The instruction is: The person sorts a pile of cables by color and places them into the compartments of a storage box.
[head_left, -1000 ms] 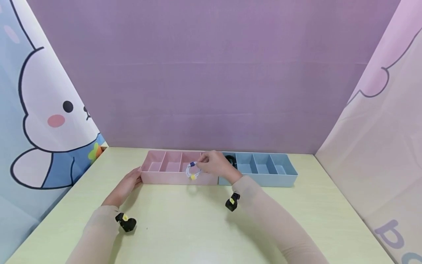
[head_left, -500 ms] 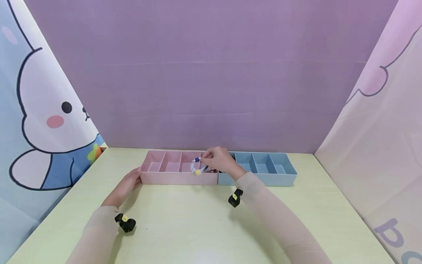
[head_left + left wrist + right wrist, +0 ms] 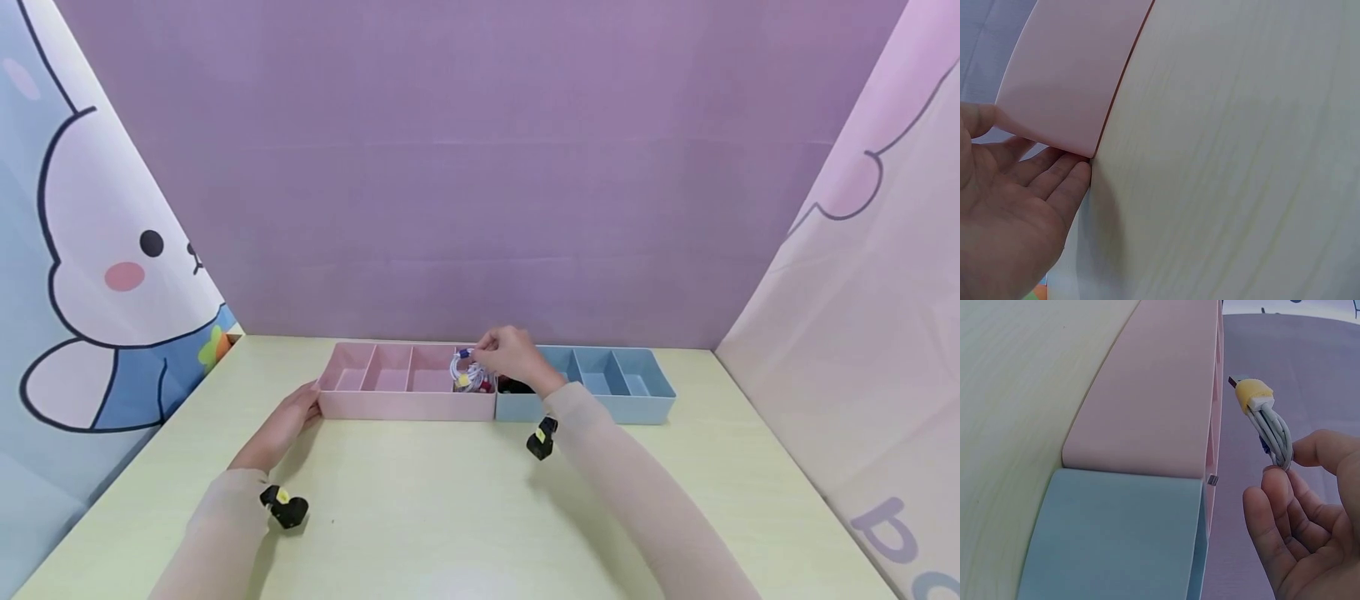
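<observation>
Between thumb and fingertips, my right hand (image 3: 517,356) pinches a coiled white USB cable (image 3: 1277,434). A yellow wrap (image 3: 1252,394) sits around it near its metal plug, and a dark blue piece shows on the coil. In the head view the cable hangs over the rightmost compartment of the pink divided box (image 3: 405,406), where other white and red items partly show. My left hand (image 3: 283,421) rests with its fingertips against the left end of that box, fingers fairly straight along the end wall in the left wrist view.
A blue divided box (image 3: 600,408) stands end to end with the pink one. Black items (image 3: 513,385) lie in its leftmost compartment, partly behind my right hand. A small metal plug (image 3: 1212,480) pokes past the pink rim. A purple backdrop (image 3: 480,167) rises behind the table.
My right hand has carried the coiled cable rightward and a little farther back, from in front of the pink box to over its rightmost compartment. The left hand stays put.
</observation>
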Demonstrator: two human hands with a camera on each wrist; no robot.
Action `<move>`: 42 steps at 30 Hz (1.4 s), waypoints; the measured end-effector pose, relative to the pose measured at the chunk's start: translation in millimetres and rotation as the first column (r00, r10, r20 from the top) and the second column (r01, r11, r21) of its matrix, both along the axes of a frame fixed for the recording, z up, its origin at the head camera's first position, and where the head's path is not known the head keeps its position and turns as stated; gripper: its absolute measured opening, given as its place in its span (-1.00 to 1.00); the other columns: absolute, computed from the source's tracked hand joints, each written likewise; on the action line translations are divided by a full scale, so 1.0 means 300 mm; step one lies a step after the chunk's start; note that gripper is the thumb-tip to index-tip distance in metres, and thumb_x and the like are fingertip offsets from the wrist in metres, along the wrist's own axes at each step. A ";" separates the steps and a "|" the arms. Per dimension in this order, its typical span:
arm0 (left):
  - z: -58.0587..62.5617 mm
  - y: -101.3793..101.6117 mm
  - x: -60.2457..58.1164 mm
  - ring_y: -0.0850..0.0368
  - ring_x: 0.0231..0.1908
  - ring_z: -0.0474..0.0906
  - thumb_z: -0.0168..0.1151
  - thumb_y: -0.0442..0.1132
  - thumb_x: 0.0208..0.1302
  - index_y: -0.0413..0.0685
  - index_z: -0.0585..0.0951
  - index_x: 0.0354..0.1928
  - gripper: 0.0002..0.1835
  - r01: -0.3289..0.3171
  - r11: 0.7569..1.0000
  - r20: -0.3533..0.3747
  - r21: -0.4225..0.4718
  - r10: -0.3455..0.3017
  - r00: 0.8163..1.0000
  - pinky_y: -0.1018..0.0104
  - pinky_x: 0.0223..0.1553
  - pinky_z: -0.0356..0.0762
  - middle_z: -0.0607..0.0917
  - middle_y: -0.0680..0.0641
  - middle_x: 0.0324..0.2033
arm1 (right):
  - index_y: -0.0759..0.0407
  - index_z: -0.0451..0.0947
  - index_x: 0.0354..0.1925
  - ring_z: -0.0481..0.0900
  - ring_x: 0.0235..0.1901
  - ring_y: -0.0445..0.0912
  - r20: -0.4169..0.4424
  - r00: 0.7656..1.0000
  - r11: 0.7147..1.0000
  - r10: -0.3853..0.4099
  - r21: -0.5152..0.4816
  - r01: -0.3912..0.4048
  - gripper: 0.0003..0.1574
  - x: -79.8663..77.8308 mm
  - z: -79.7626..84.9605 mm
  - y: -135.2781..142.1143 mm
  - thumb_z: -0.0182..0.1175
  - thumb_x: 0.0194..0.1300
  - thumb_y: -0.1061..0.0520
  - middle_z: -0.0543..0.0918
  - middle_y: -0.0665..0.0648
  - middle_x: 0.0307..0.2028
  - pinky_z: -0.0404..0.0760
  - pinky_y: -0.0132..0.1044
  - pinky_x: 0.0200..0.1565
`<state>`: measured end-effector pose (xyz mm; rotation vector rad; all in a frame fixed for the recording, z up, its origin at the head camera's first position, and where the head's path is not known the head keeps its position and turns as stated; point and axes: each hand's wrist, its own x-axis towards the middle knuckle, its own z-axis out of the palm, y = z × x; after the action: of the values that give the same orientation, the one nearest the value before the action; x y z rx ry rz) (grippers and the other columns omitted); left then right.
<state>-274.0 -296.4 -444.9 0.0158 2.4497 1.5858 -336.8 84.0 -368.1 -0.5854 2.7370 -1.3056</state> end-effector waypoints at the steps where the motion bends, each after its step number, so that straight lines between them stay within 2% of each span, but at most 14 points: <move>1: 0.001 0.000 0.000 -0.30 0.50 -0.07 -0.46 0.18 0.62 -0.23 -0.26 0.58 -0.22 0.000 1.000 0.000 0.002 0.000 1.000 -0.12 0.49 0.01 -0.12 -0.35 0.55 | 0.18 0.67 -0.22 0.65 -0.39 0.15 0.000 1.000 1.000 -0.005 0.002 0.005 -0.81 -0.003 0.001 0.002 0.26 0.39 0.06 0.69 0.20 -0.32 0.74 0.12 -0.23; 9: 0.007 0.002 0.003 -0.30 0.50 -0.08 -0.45 0.18 0.62 -0.24 -0.26 0.57 -0.21 0.001 1.000 -0.003 0.009 -0.001 1.000 -0.10 0.49 0.01 -0.13 -0.34 0.55 | 0.24 0.68 -0.17 0.69 -0.34 0.19 0.035 0.999 1.000 -0.016 0.010 0.016 -0.77 -0.028 0.000 0.013 0.25 0.39 0.09 0.71 0.21 -0.28 0.75 0.10 -0.21; 16: 0.009 0.000 0.007 -0.30 0.50 -0.08 -0.45 0.15 0.63 -0.26 -0.25 0.57 -0.23 0.002 1.000 -0.008 0.021 -0.002 1.000 -0.09 0.49 0.01 -0.13 -0.34 0.55 | 0.19 0.70 -0.19 0.67 -0.36 0.25 0.025 0.999 0.999 -0.028 0.037 0.027 -0.79 -0.042 -0.001 0.010 0.22 0.37 0.09 0.72 0.14 -0.28 0.71 0.06 -0.34; 22: 0.007 -0.001 0.005 -0.31 0.49 -0.08 -0.45 0.15 0.63 -0.27 -0.25 0.57 -0.23 0.004 1.000 -0.011 0.025 -0.004 1.000 -0.10 0.48 0.02 -0.13 -0.36 0.54 | 0.16 0.70 -0.24 0.65 -0.37 0.28 0.026 0.999 0.998 -0.048 0.047 0.047 -0.82 -0.051 -0.002 0.003 0.23 0.35 0.09 0.72 0.13 -0.29 0.69 0.10 -0.34; 27: 0.007 -0.001 0.005 -0.30 0.50 -0.08 -0.45 0.15 0.63 -0.26 -0.26 0.57 -0.23 0.004 1.000 -0.012 0.029 -0.004 1.000 -0.10 0.49 0.01 -0.13 -0.35 0.55 | 0.16 0.68 -0.26 0.64 -0.39 0.24 0.032 0.997 0.994 -0.076 0.076 0.073 -0.81 -0.054 -0.003 -0.004 0.28 0.36 0.05 0.70 0.18 -0.36 0.63 -0.09 -0.47; 30: 0.008 0.000 0.006 -0.31 0.50 -0.08 -0.45 0.15 0.63 -0.27 -0.26 0.57 -0.22 0.008 0.999 -0.017 0.032 -0.008 1.000 -0.11 0.48 0.01 -0.13 -0.36 0.54 | 0.16 0.67 -0.28 0.63 -0.44 0.13 0.025 0.996 0.993 -0.088 0.087 0.085 -0.79 -0.057 -0.004 -0.006 0.31 0.35 0.03 0.68 0.19 -0.38 0.65 -0.12 -0.46; 32: 0.008 0.001 0.007 -0.31 0.50 -0.09 -0.45 0.14 0.63 -0.27 -0.26 0.57 -0.23 0.009 0.999 -0.018 0.032 -0.009 1.000 -0.11 0.48 0.01 -0.14 -0.35 0.55 | 0.16 0.66 -0.29 0.63 -0.46 0.10 0.023 0.995 0.992 -0.093 0.084 0.090 -0.80 -0.060 -0.006 -0.009 0.31 0.34 0.03 0.69 0.20 -0.37 0.69 -0.04 -0.38; 37: 0.009 0.002 0.008 -0.30 0.50 -0.09 -0.45 0.13 0.63 -0.25 -0.26 0.57 -0.24 0.005 1.000 -0.013 0.030 -0.005 1.000 -0.10 0.49 0.01 -0.14 -0.34 0.55 | 0.17 0.65 -0.29 0.65 -0.43 0.11 0.041 0.993 0.990 -0.112 0.086 0.108 -0.80 -0.070 -0.013 -0.009 0.32 0.33 0.05 0.68 0.17 -0.37 0.73 0.07 -0.25; 42: 0.004 0.000 0.007 -0.31 0.50 -0.09 -0.45 0.14 0.63 -0.27 -0.26 0.57 -0.23 0.014 0.999 -0.022 0.037 -0.013 1.000 -0.10 0.49 0.01 -0.13 -0.36 0.54 | 0.18 0.66 -0.30 0.67 -0.41 0.10 0.035 0.991 0.988 -0.128 0.091 0.124 -0.79 -0.079 -0.020 -0.011 0.31 0.35 0.04 0.68 0.11 -0.40 0.73 -0.07 -0.31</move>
<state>-271.9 -296.4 -443.8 0.0562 2.4313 1.6332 -360.4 80.9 -374.0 -0.3802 2.8221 -1.1975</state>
